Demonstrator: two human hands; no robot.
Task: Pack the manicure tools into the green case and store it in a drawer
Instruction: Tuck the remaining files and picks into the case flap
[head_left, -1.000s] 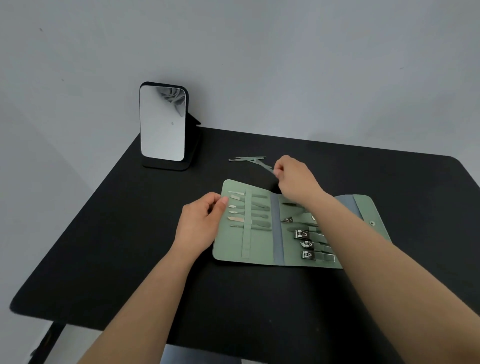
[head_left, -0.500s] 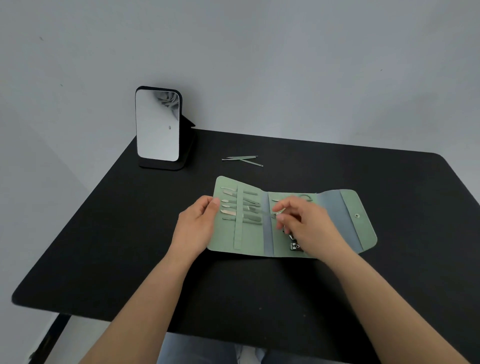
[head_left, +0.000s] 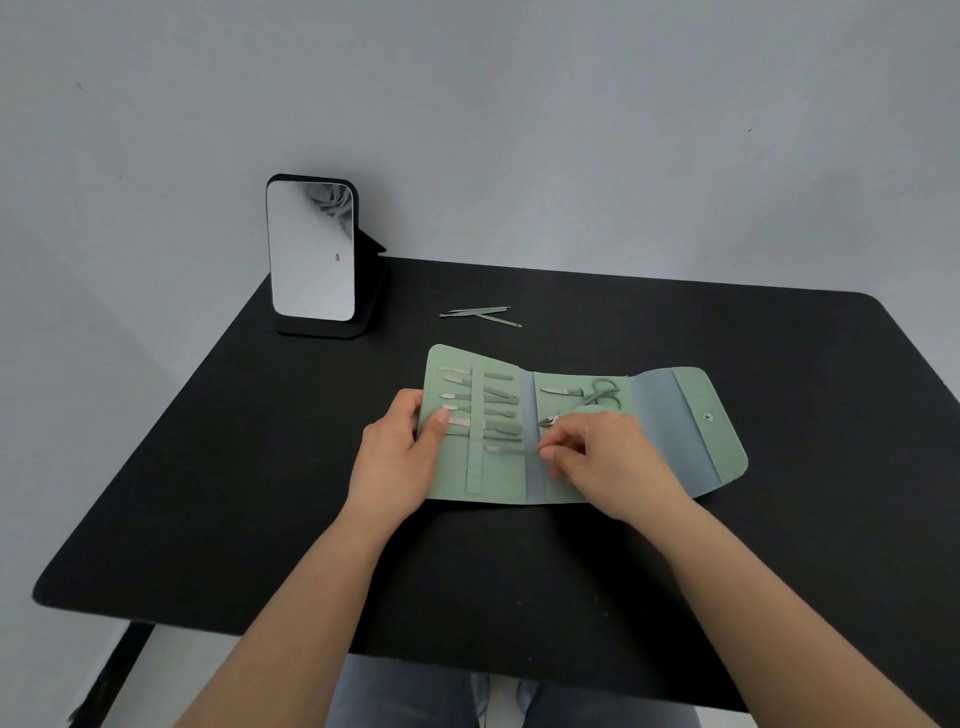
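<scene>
while the black table (head_left: 260, 519) is filling the near view with blue-jeaned legs (head_left: 415, 696) showing under its front edge, the green case (head_left: 691, 431) is lying unfolded on it, the left hand (head_left: 402, 457) gripping its left edge with the thumb on top and the right hand (head_left: 605, 460) pinching a slim manicure tool (head_left: 511, 451) at the left panel's lowest slot. farther back two loose tools (head_left: 480, 314) are lying crossed near a standing mirror (head_left: 311, 249) before a plain grey wall (head_left: 571, 130). since a second ago the right hand has been coming back from those loose tools to the case, carrying the tool.
</scene>
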